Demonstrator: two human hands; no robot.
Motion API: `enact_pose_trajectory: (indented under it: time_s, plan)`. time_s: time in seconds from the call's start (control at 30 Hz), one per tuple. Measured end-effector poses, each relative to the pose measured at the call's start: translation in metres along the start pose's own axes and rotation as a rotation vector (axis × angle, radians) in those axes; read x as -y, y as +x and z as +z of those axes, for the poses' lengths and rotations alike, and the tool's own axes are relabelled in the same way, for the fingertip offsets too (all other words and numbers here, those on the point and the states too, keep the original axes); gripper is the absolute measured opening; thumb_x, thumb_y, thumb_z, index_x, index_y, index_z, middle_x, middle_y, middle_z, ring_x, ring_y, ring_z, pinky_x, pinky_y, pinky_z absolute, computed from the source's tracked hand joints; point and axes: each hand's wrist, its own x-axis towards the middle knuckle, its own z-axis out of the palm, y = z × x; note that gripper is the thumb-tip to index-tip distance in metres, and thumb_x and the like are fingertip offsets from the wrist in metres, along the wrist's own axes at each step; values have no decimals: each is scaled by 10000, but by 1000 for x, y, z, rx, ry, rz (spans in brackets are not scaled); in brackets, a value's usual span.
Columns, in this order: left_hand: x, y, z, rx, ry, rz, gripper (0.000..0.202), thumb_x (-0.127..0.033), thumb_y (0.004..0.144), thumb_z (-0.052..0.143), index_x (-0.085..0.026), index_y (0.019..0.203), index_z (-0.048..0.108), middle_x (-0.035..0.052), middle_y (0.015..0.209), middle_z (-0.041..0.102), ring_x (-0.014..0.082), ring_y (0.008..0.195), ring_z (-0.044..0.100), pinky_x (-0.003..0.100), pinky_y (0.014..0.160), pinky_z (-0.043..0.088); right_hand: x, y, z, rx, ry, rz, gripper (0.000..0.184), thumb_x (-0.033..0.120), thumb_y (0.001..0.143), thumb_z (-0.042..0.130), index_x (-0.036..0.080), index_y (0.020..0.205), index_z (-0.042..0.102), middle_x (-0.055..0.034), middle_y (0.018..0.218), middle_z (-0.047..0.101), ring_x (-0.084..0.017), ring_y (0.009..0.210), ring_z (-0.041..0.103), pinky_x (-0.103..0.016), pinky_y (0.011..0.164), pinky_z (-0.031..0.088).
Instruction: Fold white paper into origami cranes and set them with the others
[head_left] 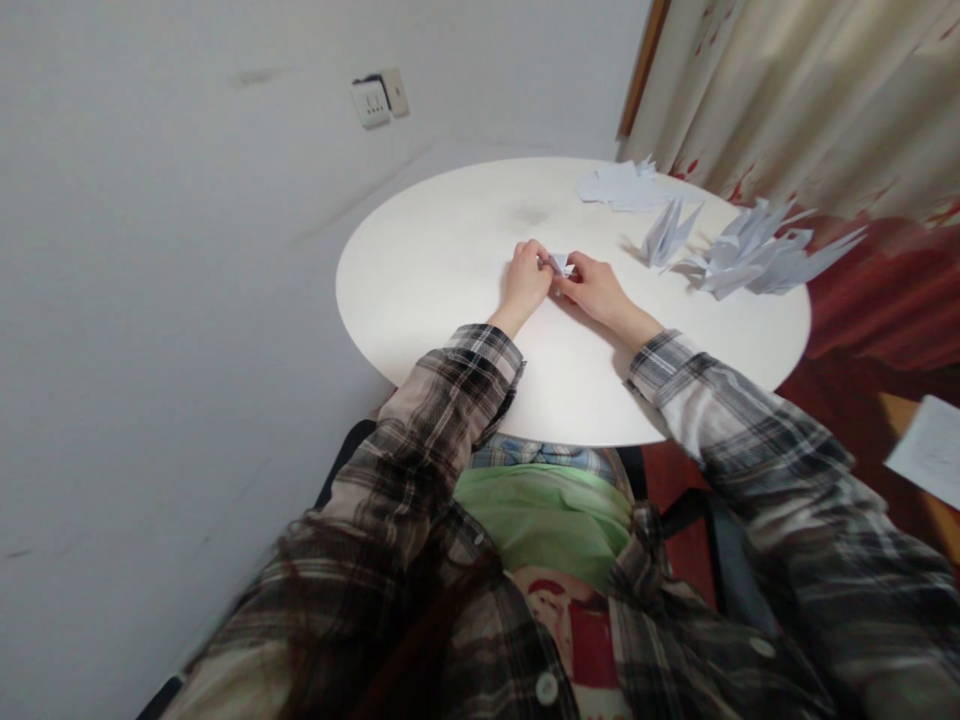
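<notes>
A small folded piece of white paper [558,262] is held between my two hands over the middle of the round white table [420,270]. My left hand [529,276] pinches its left side, fingers bent around the edge. On the other side, my right hand [596,286] grips the paper between thumb and fingers. Both hands hide much of the fold, so its exact shape cannot be made out. To the right of my right hand stands a folded paper crane [666,236], apart from a cluster of several more paper cranes [757,255].
Flat white paper pieces [619,187] lie at the table's far edge. A wall with a power socket [371,103] borders the left. Curtains [795,100] hang behind the right side. A white sheet [930,450] rests on a wooden surface at far right.
</notes>
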Motion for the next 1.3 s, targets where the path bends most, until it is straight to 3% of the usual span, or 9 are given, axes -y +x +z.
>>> enact_pose_trajectory:
  time_s: [0.37, 0.8, 1.07, 1.3]
  plan:
    - [-5, 0, -2, 8, -39, -28, 267, 50, 807, 544, -215, 782, 523, 32, 1023, 617, 198, 1040, 611, 413, 1016, 490, -3, 0, 1, 5, 14, -14, 209, 375, 879, 569, 188, 955, 623, -83, 822, 711, -243, 819, 612, -357, 772, 438]
    - [-1, -1, 0, 8, -22, -2, 183, -45, 851, 567, -226, 840, 546, 37, 1038, 627, 189, 1008, 623, 399, 995, 513, -3, 0, 1, 7, 9, -14, 171, 343, 858, 573, 191, 924, 617, -91, 860, 709, -238, 833, 605, -352, 765, 436]
    - [-4, -2, -2, 8, -38, -3, 237, 10, 820, 562, -222, 789, 525, 33, 1033, 628, 195, 1036, 612, 411, 1019, 488, -6, 2, 2, 6, 6, -32, 193, 373, 863, 568, 197, 920, 619, -82, 836, 707, -230, 809, 609, -350, 758, 441]
    - [-2, 0, -1, 9, -23, -14, 190, -43, 841, 577, -223, 804, 530, 42, 1055, 632, 195, 1029, 620, 413, 1023, 498, -3, 1, 1, 8, -7, -12, 165, 347, 856, 573, 193, 899, 615, -88, 841, 713, -233, 807, 614, -346, 753, 435]
